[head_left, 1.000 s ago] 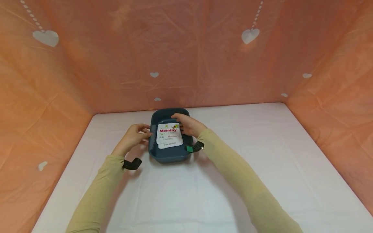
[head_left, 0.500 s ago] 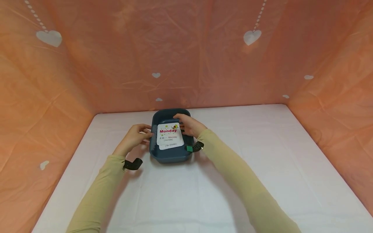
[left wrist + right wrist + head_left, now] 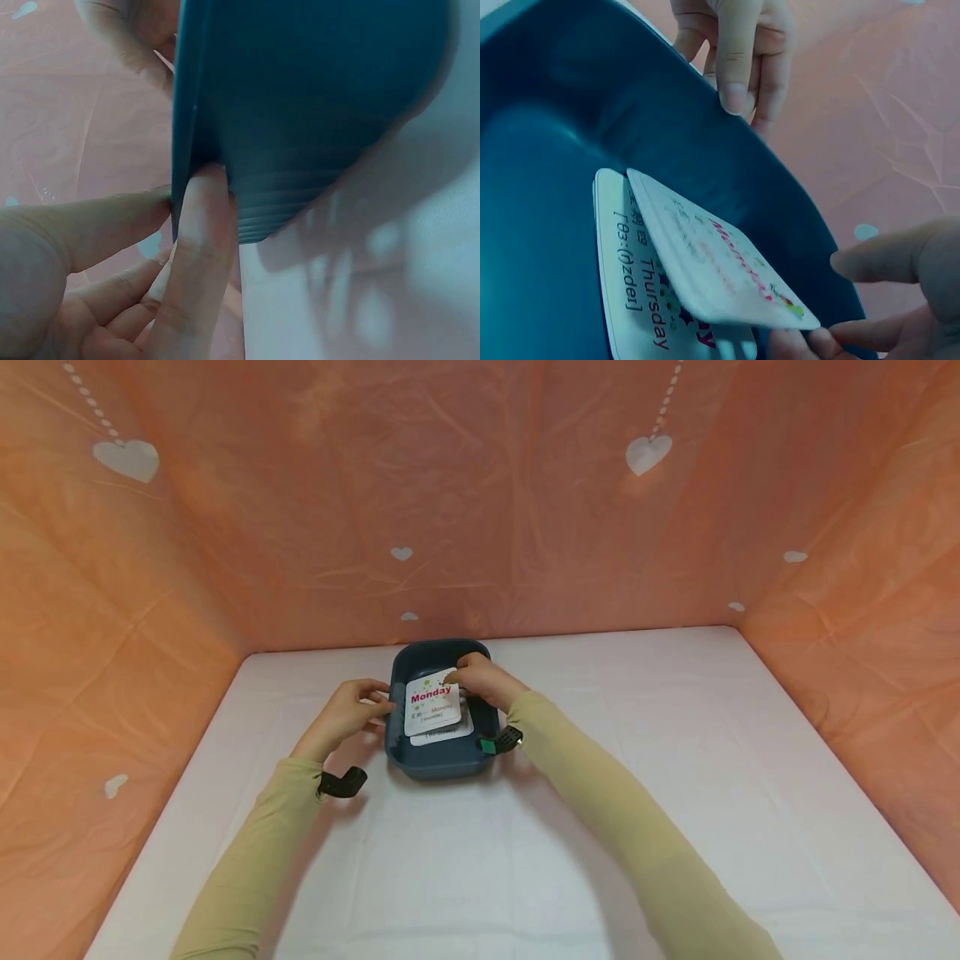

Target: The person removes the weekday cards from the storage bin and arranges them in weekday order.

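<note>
A dark blue plastic tray stands on the white table, with printed word cards inside. My left hand pinches its left rim; in the left wrist view the thumb and a finger lie on either side of that rim. Inside the tray, my right hand holds the "Monday" flashcard by its upper right corner. The right wrist view shows this card tilted up, fingertips right at its corner. Beneath lies a "Thursday" card, partly covered.
The white-covered table extends in front of and to both sides of the tray. An orange curtain with pale hearts stands close behind the tray and along both sides. A black strap is on the left wrist, another on the right.
My right hand has shifted onto the "Monday" card's corner and lifted it, so the card now tilts away from the one below. My left hand stays on the tray's rim.
</note>
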Demonstrator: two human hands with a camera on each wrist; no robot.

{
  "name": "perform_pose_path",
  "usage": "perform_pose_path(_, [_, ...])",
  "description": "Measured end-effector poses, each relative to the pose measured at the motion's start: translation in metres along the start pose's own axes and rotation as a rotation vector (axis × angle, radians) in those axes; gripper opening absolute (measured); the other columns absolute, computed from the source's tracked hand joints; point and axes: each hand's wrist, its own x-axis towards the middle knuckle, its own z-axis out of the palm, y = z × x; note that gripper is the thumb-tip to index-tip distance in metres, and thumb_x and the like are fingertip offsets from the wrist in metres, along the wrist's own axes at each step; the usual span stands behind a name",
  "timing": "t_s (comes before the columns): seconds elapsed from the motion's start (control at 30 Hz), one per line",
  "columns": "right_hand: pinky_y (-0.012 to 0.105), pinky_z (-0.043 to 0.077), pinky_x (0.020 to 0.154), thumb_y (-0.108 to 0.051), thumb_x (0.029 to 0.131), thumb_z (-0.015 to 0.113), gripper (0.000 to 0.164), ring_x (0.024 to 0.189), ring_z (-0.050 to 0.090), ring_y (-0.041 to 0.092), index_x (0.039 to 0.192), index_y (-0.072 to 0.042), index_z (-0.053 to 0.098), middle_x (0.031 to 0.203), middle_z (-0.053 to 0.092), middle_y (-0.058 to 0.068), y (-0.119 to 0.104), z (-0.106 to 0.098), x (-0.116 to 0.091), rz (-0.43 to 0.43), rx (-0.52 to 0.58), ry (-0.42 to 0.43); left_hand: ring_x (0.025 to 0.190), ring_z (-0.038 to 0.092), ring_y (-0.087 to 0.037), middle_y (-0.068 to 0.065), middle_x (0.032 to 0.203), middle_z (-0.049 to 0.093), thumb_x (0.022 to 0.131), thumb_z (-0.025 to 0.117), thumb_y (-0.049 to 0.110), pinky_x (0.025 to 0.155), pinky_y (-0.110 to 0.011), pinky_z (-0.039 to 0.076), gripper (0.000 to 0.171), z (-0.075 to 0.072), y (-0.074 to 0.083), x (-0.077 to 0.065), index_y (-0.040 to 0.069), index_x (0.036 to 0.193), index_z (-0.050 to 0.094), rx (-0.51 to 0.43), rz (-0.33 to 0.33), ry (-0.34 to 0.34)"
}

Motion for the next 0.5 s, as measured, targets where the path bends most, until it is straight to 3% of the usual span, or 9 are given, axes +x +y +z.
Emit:
perform_pose_path(0.2, [0.038, 0.047, 0.092, 0.002, 0.091, 0.057, 0.055, 0.113, 0.054, 0.028, 0.141, 0.008, 0.036, 0.143, 0.037, 0.021, 0.0018, -0.0007, -0.0014, -0.063, -0.024, 0.026, 0.082, 0.067, -0.028, -0.026, 0.106, 0.055, 0.092, 0.060, 0.000, 0.070, -0.042, 0.056, 0.045, 0.0007, -0.0002, 0.0006, -0.015, 0.131, 0.043, -0.009, 0.010, 0.004])
perform_pose_path(0.5, [0.029, 0.051, 0.081, 0.006, 0.082, 0.065, 0.053, 0.101, 0.058, 0.024, 0.133, 0.009, 0.048, 0.131, 0.049, 0.022, 0.0027, 0.0004, -0.0017, -0.104, -0.086, 0.049, 0.084, 0.066, -0.031, -0.026, 0.107, 0.054, 0.092, 0.060, 0.001, 0.071, -0.044, 0.056, 0.047, 0.0003, -0.0008, -0.0004, -0.015, 0.132, 0.042, -0.007, 0.007, 0.004])
